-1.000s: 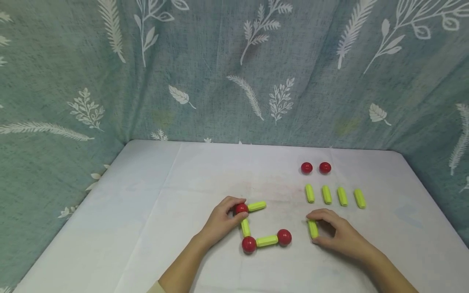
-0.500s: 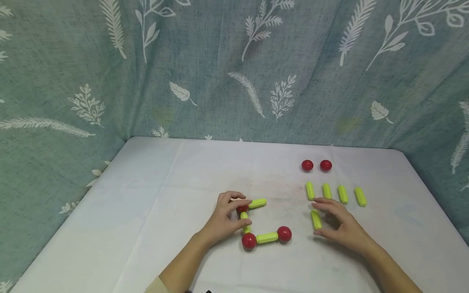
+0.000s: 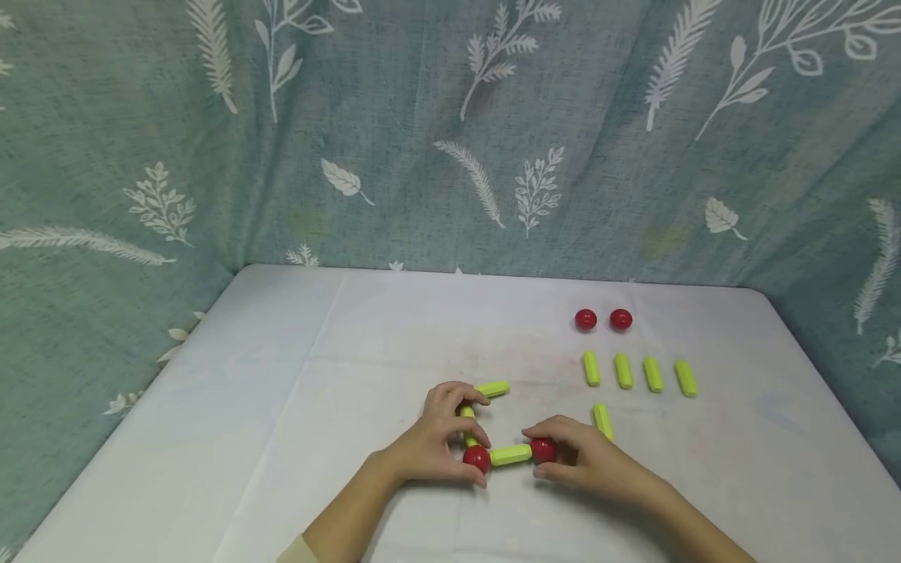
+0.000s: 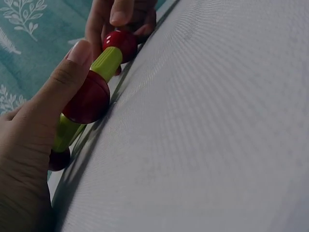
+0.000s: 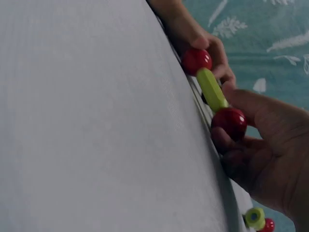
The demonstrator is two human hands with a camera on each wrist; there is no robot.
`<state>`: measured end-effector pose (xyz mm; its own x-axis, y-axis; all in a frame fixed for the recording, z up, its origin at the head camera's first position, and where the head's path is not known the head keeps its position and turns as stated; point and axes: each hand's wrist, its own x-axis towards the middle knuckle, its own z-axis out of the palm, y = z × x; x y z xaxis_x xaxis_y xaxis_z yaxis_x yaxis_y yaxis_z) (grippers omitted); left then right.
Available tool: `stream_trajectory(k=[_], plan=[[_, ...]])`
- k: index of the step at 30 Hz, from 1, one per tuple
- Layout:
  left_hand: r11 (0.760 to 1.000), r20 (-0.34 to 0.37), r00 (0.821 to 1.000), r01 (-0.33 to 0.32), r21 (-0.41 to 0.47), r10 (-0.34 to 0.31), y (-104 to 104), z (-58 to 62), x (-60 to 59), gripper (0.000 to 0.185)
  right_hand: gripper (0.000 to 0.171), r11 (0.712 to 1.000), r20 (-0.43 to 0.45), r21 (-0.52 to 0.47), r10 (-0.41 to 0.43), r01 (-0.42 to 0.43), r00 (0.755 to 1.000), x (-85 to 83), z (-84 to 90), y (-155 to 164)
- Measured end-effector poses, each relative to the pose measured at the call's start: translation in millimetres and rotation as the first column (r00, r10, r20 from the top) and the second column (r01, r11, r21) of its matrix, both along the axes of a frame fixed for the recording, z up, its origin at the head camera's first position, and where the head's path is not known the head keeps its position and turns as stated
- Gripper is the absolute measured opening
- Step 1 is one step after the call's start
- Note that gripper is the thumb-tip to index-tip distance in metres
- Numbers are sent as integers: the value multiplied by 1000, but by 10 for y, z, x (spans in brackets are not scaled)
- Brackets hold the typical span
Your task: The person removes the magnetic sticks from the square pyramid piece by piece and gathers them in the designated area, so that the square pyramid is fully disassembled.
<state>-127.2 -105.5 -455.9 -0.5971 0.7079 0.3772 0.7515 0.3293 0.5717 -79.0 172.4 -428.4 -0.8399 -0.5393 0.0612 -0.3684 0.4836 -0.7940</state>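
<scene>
Red balls and yellow ridged sticks are joined into a C-shaped piece on the white table. My left hand (image 3: 438,442) grips the near-left red ball (image 3: 476,459), thumb on its near side. Its fingers arch over the side stick (image 3: 468,414) and mostly hide the far ball. With thumb and fingers, my right hand (image 3: 591,463) holds the red ball (image 3: 543,450) at the near-right end. Between these two balls runs a yellow stick (image 3: 511,455), also seen in the right wrist view. Another stick (image 3: 493,389) points right from the far corner.
A loose yellow stick (image 3: 603,421) lies just beyond my right hand. Farther back, several yellow sticks (image 3: 623,371) lie in a row, with two red balls (image 3: 586,319) behind them. A patterned green curtain (image 3: 394,156) surrounds the table (image 3: 380,328).
My right hand has let go of the loose stick, leaving it farther back, and moved left onto the near-right ball. My left hand has shifted from the far ball to the near-left one.
</scene>
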Motion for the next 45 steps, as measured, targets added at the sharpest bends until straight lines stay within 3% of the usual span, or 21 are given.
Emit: stream_trajectory(k=[5,11,16,19,23,27,32,35,38,39,42,45], plan=[[1000,23,999,-31,0,31,3,9,4,34,18,998,-98,26,-45,48,994,-29,-89,-109],[999,29,999,-38,5,38,16,17,-1,33,23,983,-144,2,-182,184,973,-32,-143,-187],[998,83,995,-59,12,57,5,20,-9,45,18,974,-118,-63,-222,216,968,-40,-110,-154],[992,170,979,-119,29,113,0,19,-16,58,28,969,-76,-121,-226,216,971,-81,-45,-76],[967,277,930,-256,17,241,16,10,-28,65,44,951,19,-159,-265,265,964,-165,68,81],[946,300,902,-323,-6,310,27,7,-35,58,50,909,42,-127,-394,396,918,-280,167,280],[941,323,893,-337,17,314,45,22,-35,56,47,837,-56,-80,-546,541,836,-487,229,621],[938,320,893,-344,31,317,58,14,-35,57,49,782,-138,-25,-620,623,772,-623,230,850],[934,305,894,-355,33,329,64,0,-39,57,57,741,-171,33,-656,670,735,-769,233,1077],[932,301,893,-361,31,336,65,-2,-40,57,58,721,-171,50,-676,691,717,-818,230,1137],[925,298,885,-380,22,357,61,-4,-43,58,60,704,-128,74,-696,706,707,-949,217,1287],[914,297,875,-406,19,382,49,1,-41,57,62,671,-37,82,-736,737,675,-1072,162,1352]])
